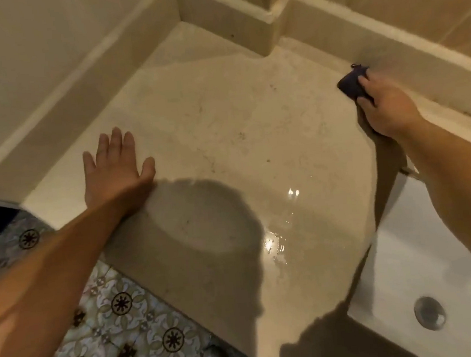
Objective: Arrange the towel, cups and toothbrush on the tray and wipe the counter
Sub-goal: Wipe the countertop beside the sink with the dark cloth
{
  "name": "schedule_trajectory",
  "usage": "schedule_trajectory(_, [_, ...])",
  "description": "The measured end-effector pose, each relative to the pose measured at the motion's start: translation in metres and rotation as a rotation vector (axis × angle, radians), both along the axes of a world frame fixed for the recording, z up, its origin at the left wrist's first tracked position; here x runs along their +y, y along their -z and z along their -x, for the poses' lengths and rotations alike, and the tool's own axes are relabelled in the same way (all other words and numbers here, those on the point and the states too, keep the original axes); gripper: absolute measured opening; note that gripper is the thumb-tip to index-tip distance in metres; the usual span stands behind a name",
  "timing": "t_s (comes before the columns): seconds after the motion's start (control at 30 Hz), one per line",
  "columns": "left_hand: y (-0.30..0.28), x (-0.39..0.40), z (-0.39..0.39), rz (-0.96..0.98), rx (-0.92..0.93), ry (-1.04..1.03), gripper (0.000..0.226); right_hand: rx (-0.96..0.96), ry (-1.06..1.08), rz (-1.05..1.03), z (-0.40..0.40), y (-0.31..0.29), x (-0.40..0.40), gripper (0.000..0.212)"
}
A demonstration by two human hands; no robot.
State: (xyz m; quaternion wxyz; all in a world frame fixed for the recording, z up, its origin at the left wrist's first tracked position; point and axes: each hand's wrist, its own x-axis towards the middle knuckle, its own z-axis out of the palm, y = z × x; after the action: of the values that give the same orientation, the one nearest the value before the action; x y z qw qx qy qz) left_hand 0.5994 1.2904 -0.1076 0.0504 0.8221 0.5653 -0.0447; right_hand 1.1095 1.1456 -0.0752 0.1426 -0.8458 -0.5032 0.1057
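Note:
My right hand (384, 105) presses a small dark cloth (351, 84) onto the beige stone counter (224, 128), close to the back wall ledge at the far right. The cloth sticks out past my fingers toward the left. My left hand (115, 167) lies flat and open on the counter near its left front corner, fingers spread, holding nothing. A wet, shiny patch (279, 231) shows on the counter near the front. No tray, cups, towel or toothbrush appear in this view.
A white sink basin (423, 250) with a metal drain (430, 313) sits at the lower right. A raised ledge (242, 9) runs along the back and left walls with a corner column. Patterned floor tiles (121, 316) lie below the counter's front edge.

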Motion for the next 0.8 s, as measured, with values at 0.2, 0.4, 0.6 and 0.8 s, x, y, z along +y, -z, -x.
schedule_trajectory(0.2, [-0.005,-0.001,-0.002,-0.002,-0.019,0.003,0.072,-0.08,-0.26,-0.016,0.054,0.007,-0.025,0.046])
schedule_trajectory(0.4, [-0.009,-0.003,-0.004,0.018,-0.024,0.028,0.074,0.082,-0.572,-0.07,0.257,-0.005,-0.163,0.044])
schedule_trajectory(0.6, [-0.007,-0.002,0.0,0.057,0.012,0.032,0.08,0.082,-0.614,-0.054,0.374,-0.013,-0.23,0.05])
schedule_trajectory(0.8, [-0.008,-0.003,0.003,0.08,-0.003,0.05,0.079,0.734,-0.266,-0.1,0.418,-0.026,-0.257,0.053])
